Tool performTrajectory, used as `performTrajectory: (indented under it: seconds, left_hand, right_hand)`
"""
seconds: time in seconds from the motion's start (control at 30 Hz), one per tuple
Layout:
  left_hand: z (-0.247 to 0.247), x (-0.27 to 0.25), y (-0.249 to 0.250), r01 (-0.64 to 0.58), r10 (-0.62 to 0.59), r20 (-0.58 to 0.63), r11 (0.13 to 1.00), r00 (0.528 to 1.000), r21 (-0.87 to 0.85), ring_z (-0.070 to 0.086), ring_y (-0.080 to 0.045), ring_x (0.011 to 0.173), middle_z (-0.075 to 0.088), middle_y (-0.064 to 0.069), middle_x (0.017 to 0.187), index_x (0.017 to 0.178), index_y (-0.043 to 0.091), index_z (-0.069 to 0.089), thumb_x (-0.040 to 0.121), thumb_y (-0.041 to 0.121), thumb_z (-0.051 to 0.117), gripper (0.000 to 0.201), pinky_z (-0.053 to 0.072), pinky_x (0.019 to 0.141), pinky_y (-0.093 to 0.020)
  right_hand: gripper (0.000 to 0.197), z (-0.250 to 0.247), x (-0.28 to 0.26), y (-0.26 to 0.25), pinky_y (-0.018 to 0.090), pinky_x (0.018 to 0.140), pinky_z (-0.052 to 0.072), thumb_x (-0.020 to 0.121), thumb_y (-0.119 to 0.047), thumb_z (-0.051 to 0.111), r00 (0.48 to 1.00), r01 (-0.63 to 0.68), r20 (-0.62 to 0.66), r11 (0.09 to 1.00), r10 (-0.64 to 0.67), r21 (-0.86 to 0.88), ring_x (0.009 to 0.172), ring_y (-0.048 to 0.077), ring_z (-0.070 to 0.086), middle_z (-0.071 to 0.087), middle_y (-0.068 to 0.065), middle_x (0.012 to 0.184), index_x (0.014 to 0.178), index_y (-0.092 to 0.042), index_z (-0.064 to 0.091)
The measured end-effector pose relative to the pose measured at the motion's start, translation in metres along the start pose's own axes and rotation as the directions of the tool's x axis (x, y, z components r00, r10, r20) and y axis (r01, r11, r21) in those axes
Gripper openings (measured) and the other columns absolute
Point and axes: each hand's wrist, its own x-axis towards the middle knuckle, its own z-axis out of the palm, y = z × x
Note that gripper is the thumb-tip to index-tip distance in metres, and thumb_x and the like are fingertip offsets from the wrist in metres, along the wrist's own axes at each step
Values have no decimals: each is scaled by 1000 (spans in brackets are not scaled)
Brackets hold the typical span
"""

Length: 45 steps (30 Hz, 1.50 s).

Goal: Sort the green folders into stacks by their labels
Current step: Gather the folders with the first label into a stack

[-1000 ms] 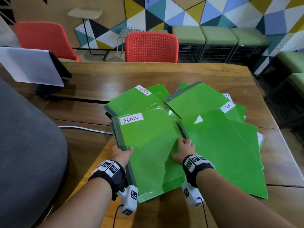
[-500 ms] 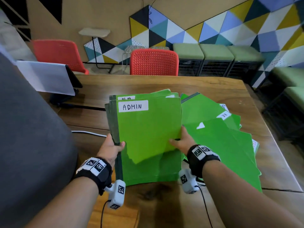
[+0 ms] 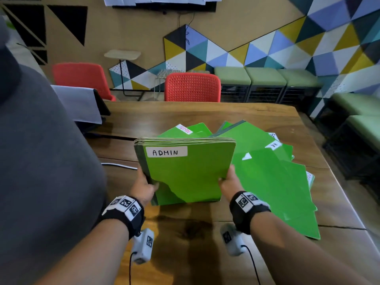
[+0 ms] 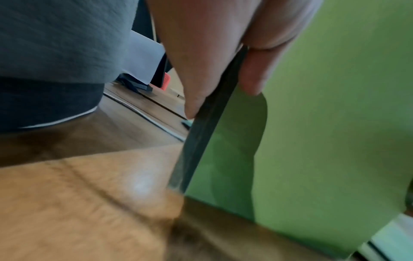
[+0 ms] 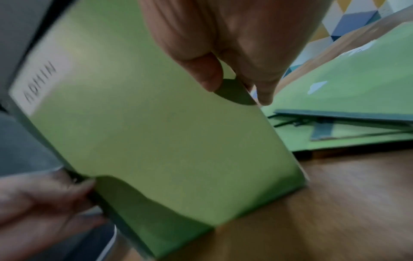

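Mid-frame, I held the ADMIN bundle upright on the table, left hand pinching its spine, right hand its open edge (loose folders to the right). Risk: slack pinch, inner folders fan out.

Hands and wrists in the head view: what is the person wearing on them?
Both forearms are bare, with no sleeves. The left hand and right hand are ungloved. Each wrist carries a black band topped with white blocks printed with black square markers. Under each wrist hangs a pale grey camera pod bearing another marker, with a thin black cable trailing off.
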Motion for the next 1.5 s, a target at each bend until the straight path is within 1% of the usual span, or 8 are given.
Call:
performTrajectory:
  seconds: [0.23, 0.4, 0.6, 0.7, 0.93, 1.1, 1.27, 1.5]
  left_hand:
    - [-6, 3, -13, 171, -111, -140, 819, 984, 548, 52, -36, 124, 53, -18, 135, 137, 8, 35, 94, 15, 56, 49, 42, 102, -43]
    - [-26, -5, -41, 223, -291, -64, 553, 955, 803, 57, -30, 119, 59, -12, 131, 129, 10, 50, 88, 27, 65, 47, 47, 99, -35]
    - [-46, -5, -78, 234, -407, -52, 411, 912, 881, 52, -29, 128, 49, -12, 145, 152, 14, 23, 82, 31, 72, 86, 43, 105, -38]
    - [-57, -2, -85, 256, -449, -108, 284, 887, 924, 55, -27, 126, 53, -9, 142, 148, 10, 32, 78, 45, 72, 87, 46, 103, -33]
    - [-71, 5, -90, 147, -551, -85, 69, 830, 987, 63, -21, 100, 67, -4, 123, 122, 12, 62, 64, 58, 73, 75, 50, 86, -25]
    - [-64, 9, -93, 26, -580, -22, -2, 814, 1000, 60, -20, 88, 69, -4, 117, 116, 13, 64, 61, 60, 73, 72, 52, 90, -28]
    - [-54, 16, -100, -68, -592, 33, -37, 805, 997, 68, -22, 95, 72, -4, 109, 102, 13, 69, 56, 63, 74, 68, 54, 91, -33]
    - [-50, 17, -99, 121, -792, 56, 162, 609, 979, 77, -27, 81, 77, -14, 78, 83, 1, 70, 66, 33, 84, 38, 59, 86, -45]
  right_hand:
    - [51, 3, -8, 15, 27, 63, 44, 91, -3, 48, 995, -95, 6, 948, 102, -303, 78, 24, 55, 56, 9, 94, 137, -13, 27]
    - [52, 32, -26, 43, 39, 94, 51, 85, -9, 59, 965, -182, 106, 906, 238, -381, 107, 26, 61, 62, 10, 121, 134, -14, 41]
    - [84, 68, -49, 61, 36, 92, 54, 84, 4, 55, 928, -125, 238, 842, 286, -525, 106, 26, 61, 58, 13, 122, 150, -28, 14]
    - [85, 76, -50, 58, 32, 93, 50, 85, 5, 53, 907, -86, 283, 795, 312, -600, 110, 27, 58, 54, 15, 127, 151, -28, 12]
    - [77, 92, -71, 56, 26, 67, 50, 84, 7, 49, 855, -128, 311, 748, 416, -651, 80, 20, 57, 48, 1, 76, 145, -24, 14]
    - [80, 86, -75, 54, 22, 46, 40, 84, 5, 51, 843, -167, 272, 706, 465, -689, 59, 12, 48, 47, 0, 72, 145, -25, 10]
    - [79, 81, -79, 60, 23, 45, 40, 82, 6, 50, 821, -229, 223, 660, 526, -715, 56, 13, 47, 49, 1, 71, 143, -25, 11]
    - [81, 76, -84, 63, 38, 84, 56, 85, 0, 51, 773, -246, 234, 619, 589, -746, 84, 25, 59, 57, 9, 93, 147, -23, 5]
